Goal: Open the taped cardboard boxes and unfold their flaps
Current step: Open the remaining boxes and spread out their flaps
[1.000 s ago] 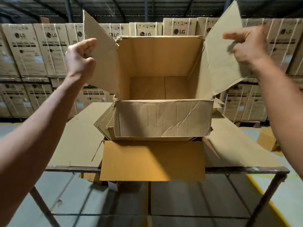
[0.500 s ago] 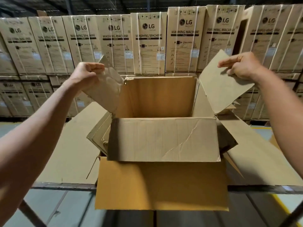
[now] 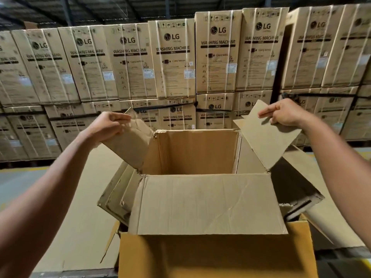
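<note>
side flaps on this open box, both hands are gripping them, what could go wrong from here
1. The left flap is already creased and crumpled under the left hand; pulling harder might tear it at its frayed corner.
2. The open box sits on flattened cardboard, with a yellow-brown sheet overhanging the near edge; an uneven pull by the right hand on the right flap could slide the box toward the person.

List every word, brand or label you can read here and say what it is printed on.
"LG": stacked cartons behind the table.
"WASHING MACHINE": same cartons, under the logo.
"Clamp bottom": beside a small pictogram on those cartons.
White stickers and fine print: too small to read.
Open box: no print visible.
</note>
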Available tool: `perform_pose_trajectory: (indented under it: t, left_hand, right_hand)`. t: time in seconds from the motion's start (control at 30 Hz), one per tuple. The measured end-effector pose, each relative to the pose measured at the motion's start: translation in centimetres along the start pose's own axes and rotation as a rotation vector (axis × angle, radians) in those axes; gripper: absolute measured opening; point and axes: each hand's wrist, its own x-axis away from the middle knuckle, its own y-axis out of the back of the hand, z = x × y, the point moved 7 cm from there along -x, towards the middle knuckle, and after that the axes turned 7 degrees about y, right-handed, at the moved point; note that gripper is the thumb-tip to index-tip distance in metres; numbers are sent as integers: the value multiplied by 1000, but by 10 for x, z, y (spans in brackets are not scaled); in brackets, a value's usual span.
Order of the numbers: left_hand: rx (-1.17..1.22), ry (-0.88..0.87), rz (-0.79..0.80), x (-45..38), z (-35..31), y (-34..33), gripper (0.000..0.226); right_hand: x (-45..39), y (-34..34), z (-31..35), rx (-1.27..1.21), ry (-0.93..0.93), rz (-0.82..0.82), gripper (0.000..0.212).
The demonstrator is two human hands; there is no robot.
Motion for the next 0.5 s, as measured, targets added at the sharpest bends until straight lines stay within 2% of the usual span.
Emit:
perform_pose_trajectory:
  t: [0.23, 0.5]
  left_hand:
    - [68, 88, 87, -18, 39, -51, 57]
    - [134, 208, 69, -12, 90, -70, 57]
  right_hand:
    - [-5, -19, -40, 35, -46, 53, 46]
    - [-10, -46, -88, -42, -126, 88, 44]
